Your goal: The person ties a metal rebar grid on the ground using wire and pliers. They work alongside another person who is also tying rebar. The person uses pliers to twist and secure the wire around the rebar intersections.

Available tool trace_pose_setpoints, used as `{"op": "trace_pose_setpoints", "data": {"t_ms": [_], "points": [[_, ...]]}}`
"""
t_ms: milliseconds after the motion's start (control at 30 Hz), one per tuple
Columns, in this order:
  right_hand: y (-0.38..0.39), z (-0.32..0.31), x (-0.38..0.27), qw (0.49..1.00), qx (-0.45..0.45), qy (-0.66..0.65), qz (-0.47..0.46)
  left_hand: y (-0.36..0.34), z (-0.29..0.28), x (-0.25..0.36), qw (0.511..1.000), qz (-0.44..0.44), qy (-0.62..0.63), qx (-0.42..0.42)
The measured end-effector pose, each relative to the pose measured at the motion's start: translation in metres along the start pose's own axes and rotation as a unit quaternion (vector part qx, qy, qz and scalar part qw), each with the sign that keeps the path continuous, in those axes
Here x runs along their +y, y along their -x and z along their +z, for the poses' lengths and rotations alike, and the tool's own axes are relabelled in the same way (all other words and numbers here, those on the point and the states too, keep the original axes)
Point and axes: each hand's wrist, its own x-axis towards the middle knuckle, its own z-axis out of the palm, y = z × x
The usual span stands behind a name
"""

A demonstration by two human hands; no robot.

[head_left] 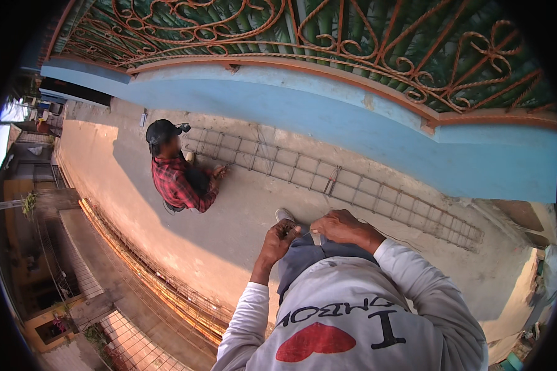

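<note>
Close together in front of my trousers are both hands, above my lap. My left hand (281,238) is closed in a pinch, fingers curled, at one end of a thin strand of wire that crosses the short gap to the other hand. My right hand (340,227) is closed too, its thumb and fingers pinching the wire. A dark length of wire (391,234) trails off to the right behind that hand. Beyond my hands a long cage of steel reinforcing bars (354,187) lies on the concrete ground; neither hand touches it.
A person in a red checked shirt (174,184) and dark cap crouches at the cage's left end, hands by the bars. A blue wall (260,99) with rusty scrollwork railing runs along the far side. Long bundled bars (143,264) lie at the left.
</note>
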Motion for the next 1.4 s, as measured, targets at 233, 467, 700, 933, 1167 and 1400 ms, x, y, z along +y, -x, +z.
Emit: {"op": "trace_pose_setpoints", "data": {"t_ms": [233, 467, 700, 933, 1167, 1400], "points": [[0.002, 0.004, 0.007, 0.997, 0.064, -0.045, -0.008, 0.011, 0.008, 0.009, 0.995, -0.074, 0.014, -0.062], [0.002, 0.019, 0.017, 0.987, 0.113, -0.112, 0.032, 0.009, 0.030, -0.009, 0.975, -0.027, 0.137, 0.175], [-0.018, 0.058, -0.010, 0.976, 0.172, -0.125, -0.045, -0.009, 0.046, 0.020, 0.827, -0.083, 0.494, 0.253], [0.000, 0.043, 0.000, 0.904, -0.082, -0.400, 0.122, -0.013, -0.033, -0.033, 0.759, 0.052, 0.589, 0.273], [0.019, 0.050, -0.002, 0.992, 0.002, -0.109, -0.061, -0.021, -0.017, 0.022, 0.856, 0.062, 0.310, 0.409], [0.038, 0.041, 0.029, 0.985, 0.114, -0.109, -0.066, -0.015, -0.042, 0.052, 0.955, 0.035, 0.163, 0.247]]}}
